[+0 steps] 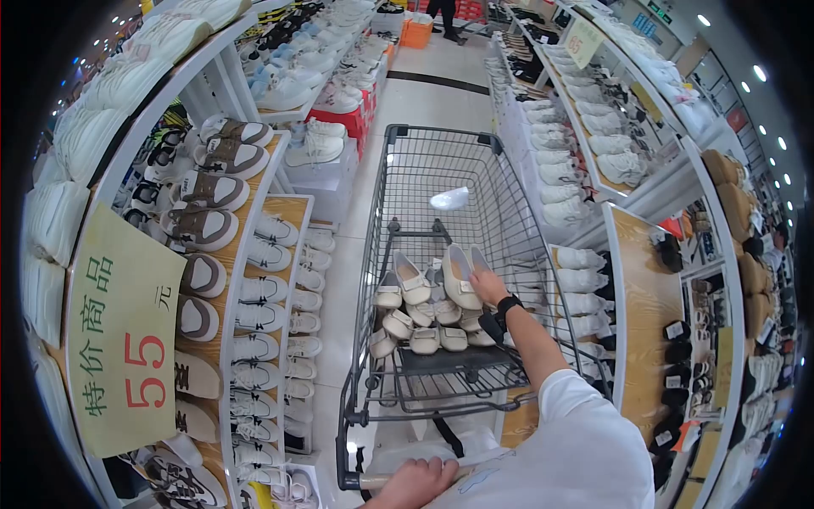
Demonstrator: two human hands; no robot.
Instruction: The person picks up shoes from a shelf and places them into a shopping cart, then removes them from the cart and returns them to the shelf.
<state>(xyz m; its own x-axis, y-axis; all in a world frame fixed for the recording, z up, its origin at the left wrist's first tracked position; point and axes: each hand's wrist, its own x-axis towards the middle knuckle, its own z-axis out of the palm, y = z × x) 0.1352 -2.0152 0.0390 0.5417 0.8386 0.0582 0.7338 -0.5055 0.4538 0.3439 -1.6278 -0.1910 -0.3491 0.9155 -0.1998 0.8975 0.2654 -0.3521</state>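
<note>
A grey wire shopping cart point(514, 199) stands in the aisle straight ahead of me. My left hand point(417, 483) is closed around its handle point(373, 481) at the bottom of the view. Reaching into the cart, my right hand point(488, 288), with a dark band at the wrist, grips a pair of beige flat shoes point(459, 280); its fingers are partly hidden by the shoes. Beside and below them sit several more beige flats point(411, 278), heaped near the cart's rear end. Farther forward in the basket lies a whitish, shiny item point(449, 198).
Shoe racks line both sides of the aisle. On the left are brown-and-white shoes point(210, 191) and a yellow price sign point(127, 339) reading 55. White shoes point(581, 280) fill the right shelves. A person's legs point(444, 19) and an orange box point(415, 30) are at the far end.
</note>
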